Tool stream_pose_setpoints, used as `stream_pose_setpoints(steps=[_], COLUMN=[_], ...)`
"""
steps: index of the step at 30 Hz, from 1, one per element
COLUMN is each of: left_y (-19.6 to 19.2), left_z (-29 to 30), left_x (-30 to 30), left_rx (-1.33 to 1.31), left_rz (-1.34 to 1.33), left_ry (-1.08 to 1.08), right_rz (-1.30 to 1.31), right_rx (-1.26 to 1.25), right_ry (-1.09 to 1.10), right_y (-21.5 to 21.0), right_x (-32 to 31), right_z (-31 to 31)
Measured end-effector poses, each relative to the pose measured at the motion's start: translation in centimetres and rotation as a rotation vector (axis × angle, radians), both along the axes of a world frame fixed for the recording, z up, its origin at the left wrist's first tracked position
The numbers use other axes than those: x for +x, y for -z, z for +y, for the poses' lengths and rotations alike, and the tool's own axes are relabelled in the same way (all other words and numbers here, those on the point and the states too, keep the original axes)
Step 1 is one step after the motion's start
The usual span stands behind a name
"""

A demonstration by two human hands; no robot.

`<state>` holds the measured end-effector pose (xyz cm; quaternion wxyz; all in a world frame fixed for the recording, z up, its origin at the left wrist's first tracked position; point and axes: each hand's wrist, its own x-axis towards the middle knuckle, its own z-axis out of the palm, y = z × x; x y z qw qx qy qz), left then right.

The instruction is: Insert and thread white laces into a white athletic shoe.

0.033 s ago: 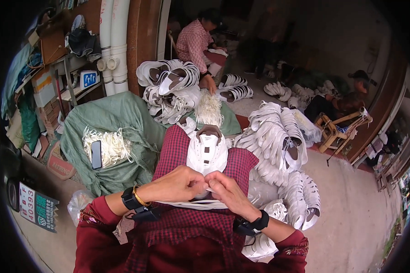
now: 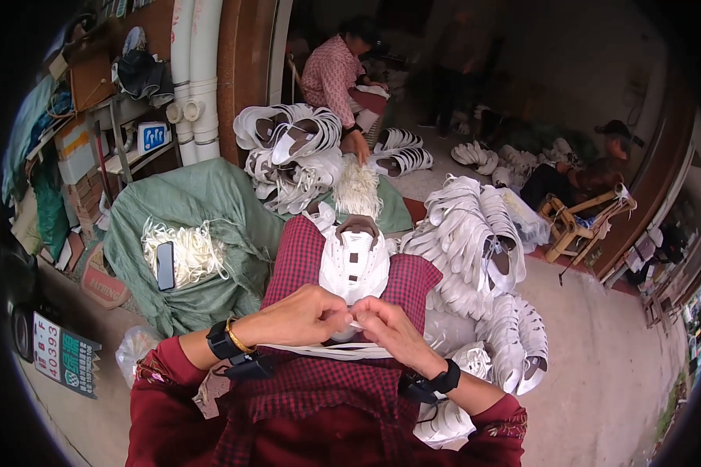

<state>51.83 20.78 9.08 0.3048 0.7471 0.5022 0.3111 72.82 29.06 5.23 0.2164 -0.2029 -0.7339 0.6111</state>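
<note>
We are mid-lacing: our left hand (image 2: 300, 315) and right hand (image 2: 389, 327) pinch a white lace (image 2: 319, 350) with fingers pressed together at the white shoe (image 2: 354, 268) on our lap. Next likely calls for threading carefully.

Dark red long sleeves on both arms, pushed up short of the wrists; right sleeve shows a band of small embroidered pattern near the cuff. Red and black checked cloth covers the lap and knees, apron-like. Left hand (image 2: 300, 315): black watch-like band (image 2: 220, 341) at the wrist, a thin gold bangle (image 2: 237, 336) beside it, and a small black device clipped just below. Right hand (image 2: 389, 327): black band (image 2: 446, 377) at the wrist with a similar black device attached. Both hands bare, no gloves.
</note>
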Motion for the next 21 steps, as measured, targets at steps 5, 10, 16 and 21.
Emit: stream_pose_setpoints(steps=[5,10,16,21], left_y=[1.1,4.0,7.2,8.6], left_z=[0.7,4.2,7.7,7.5], left_x=[-0.1,-0.6,-1.5,-1.7], left_rx=[0.050,0.192,0.343,0.444], left_rz=[-0.011,-0.087,-0.052,0.024], left_ry=[-0.034,-0.221,-0.224,-0.197], right_rz=[0.036,0.123,0.050,0.005], right_rx=[-0.025,0.113,0.419,0.451], right_ry=[-0.063,0.193,0.364,0.348], right_y=[2.0,3.1,5.5,5.0], right_x=[0.0,-0.1,-0.7,-1.1], right_z=[1.7,5.7,9.6,9.0])
